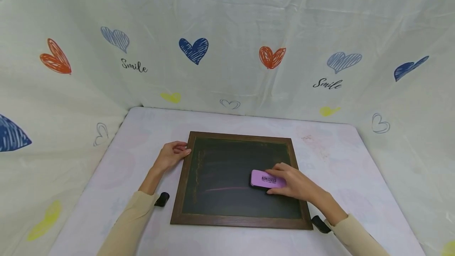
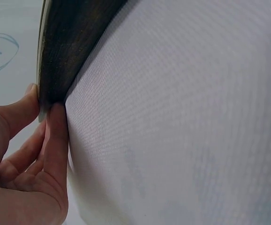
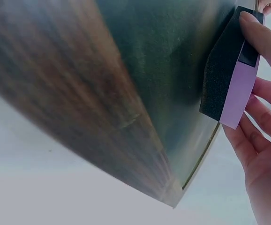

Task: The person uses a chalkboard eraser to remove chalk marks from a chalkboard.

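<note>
Our right hand (image 1: 296,185) grips pink eraser (image 1: 264,179) flat on chalkboard (image 1: 231,169); left hand (image 1: 173,154) pinches frame's far-left corner. Bare table (image 1: 355,161) surrounds board.

Left wrist view: chalkboard (image 2: 60,42) shows only as a dark frame edge, cut off at the top; its writing face is hidden. Left hand (image 2: 23,159) cropped at left and bottom edges.

Right wrist view: near wooden frame blurred; right hand (image 3: 262,136) cut by the right edge. Eraser (image 3: 229,70) label unreadable.

Head view: small print on the eraser (image 1: 267,179) too small to read; both sleeves run out of the bottom edge.
</note>
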`<state>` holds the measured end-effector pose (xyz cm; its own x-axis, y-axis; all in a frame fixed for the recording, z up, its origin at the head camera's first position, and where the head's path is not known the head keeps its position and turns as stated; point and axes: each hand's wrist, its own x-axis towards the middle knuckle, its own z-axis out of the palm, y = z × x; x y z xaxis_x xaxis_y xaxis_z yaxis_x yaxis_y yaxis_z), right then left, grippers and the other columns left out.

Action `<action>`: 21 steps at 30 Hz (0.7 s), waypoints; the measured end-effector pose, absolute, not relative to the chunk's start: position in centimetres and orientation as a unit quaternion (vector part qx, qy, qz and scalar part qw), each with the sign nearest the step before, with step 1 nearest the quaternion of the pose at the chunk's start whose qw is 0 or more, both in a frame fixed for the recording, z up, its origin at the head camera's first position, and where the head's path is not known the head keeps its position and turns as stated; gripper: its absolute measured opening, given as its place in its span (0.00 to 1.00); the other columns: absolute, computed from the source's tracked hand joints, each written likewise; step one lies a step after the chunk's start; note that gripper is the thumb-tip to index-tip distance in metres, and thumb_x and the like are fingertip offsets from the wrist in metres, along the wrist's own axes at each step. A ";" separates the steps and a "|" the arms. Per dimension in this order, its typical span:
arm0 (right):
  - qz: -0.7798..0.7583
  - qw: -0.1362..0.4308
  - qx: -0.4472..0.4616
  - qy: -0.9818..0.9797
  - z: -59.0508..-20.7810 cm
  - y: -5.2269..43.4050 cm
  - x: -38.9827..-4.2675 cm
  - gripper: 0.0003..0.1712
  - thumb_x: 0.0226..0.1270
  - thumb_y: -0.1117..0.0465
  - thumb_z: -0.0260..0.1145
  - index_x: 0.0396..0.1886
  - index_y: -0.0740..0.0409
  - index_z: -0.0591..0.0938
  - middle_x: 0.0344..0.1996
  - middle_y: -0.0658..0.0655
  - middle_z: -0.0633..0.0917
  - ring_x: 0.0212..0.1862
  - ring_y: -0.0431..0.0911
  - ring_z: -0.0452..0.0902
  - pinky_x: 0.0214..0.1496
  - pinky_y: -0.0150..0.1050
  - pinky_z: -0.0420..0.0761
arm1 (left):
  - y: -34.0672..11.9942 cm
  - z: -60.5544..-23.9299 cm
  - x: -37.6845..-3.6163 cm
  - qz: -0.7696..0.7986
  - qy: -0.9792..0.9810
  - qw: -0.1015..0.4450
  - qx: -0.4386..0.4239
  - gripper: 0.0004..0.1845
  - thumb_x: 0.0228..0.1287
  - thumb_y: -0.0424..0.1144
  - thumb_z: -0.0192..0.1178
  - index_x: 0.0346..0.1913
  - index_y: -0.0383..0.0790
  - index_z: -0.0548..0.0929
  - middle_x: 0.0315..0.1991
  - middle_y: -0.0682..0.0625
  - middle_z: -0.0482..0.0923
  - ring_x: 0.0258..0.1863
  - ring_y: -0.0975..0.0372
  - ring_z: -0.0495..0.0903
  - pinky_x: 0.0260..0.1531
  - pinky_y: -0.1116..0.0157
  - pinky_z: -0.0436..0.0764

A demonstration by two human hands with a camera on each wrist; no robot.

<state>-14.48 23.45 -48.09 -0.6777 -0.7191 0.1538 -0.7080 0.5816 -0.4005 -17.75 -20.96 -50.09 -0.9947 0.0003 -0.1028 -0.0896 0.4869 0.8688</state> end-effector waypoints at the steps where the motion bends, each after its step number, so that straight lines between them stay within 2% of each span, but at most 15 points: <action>1: -0.219 0.012 -0.402 0.889 -48.1 23.5 -14.4 0.34 0.59 0.44 0.79 0.58 0.60 0.86 0.43 0.47 0.81 0.41 0.37 0.72 0.38 0.30 0.75 | -20.9 -50.1 -17.8 0.506 0.861 0.044 -0.025 0.23 0.70 0.34 0.67 0.60 0.20 0.79 0.47 0.32 0.82 0.44 0.46 0.84 0.44 0.60 0.81; 11: -0.223 0.021 -0.405 0.887 -48.2 24.0 -13.4 0.33 0.58 0.44 0.80 0.58 0.59 0.86 0.43 0.46 0.80 0.41 0.35 0.70 0.39 0.29 0.75 | -21.1 -50.4 -17.9 0.505 0.862 0.039 -0.026 0.22 0.70 0.34 0.67 0.60 0.21 0.79 0.46 0.33 0.82 0.44 0.47 0.84 0.43 0.64 0.80; 21: -0.216 -0.011 -0.420 0.881 -48.5 23.5 -13.1 0.33 0.56 0.47 0.81 0.56 0.62 0.87 0.41 0.48 0.80 0.39 0.36 0.69 0.37 0.28 0.74 | -21.1 -50.3 -17.9 0.503 0.863 0.041 -0.030 0.22 0.70 0.34 0.67 0.60 0.21 0.79 0.47 0.33 0.82 0.45 0.47 0.84 0.43 0.64 0.79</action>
